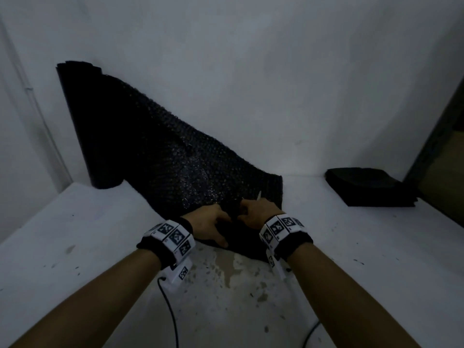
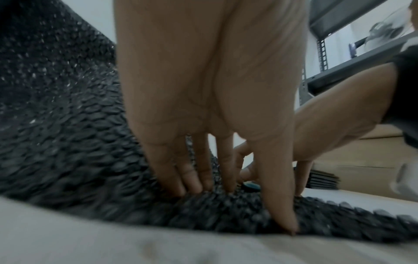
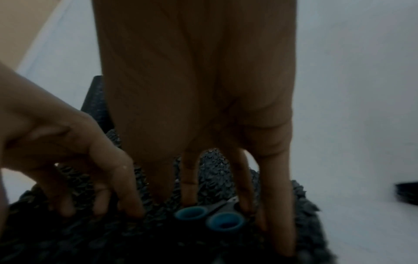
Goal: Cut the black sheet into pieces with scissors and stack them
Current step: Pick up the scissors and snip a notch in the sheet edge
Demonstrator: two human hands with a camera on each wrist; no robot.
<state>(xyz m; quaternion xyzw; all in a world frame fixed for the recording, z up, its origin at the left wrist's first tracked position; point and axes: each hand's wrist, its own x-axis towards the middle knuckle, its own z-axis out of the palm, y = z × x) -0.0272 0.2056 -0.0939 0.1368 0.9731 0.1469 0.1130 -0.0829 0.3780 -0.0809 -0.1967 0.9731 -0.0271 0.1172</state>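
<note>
Textured black mesh sheet (image 1: 160,156), unrolled across the white table (image 1: 75,247), is pressed flat by straight fingers of left hand (image 1: 211,226) and right hand (image 1: 258,212). Blue-handled scissors (image 3: 210,217) lie ungripped on it. Judged: scissors to be taken up next.

Head view: a wide-angle camera looking forward and down from above both forearms, taking in the white table (image 1: 75,247), the rear wall and the black sheet (image 1: 155,151) at moderate range. Left wrist view: set low and very close behind the left hand (image 2: 210,89), facing along its fingers toward the right hand (image 2: 328,121) and a metal rack (image 2: 328,53) beyond. Right wrist view: equally close behind the right hand (image 3: 199,80), facing along its fingers toward the wall; all three views share the sheet's near edge where the two hands meet, and the scissors (image 3: 210,217) show plainly only here.
</note>
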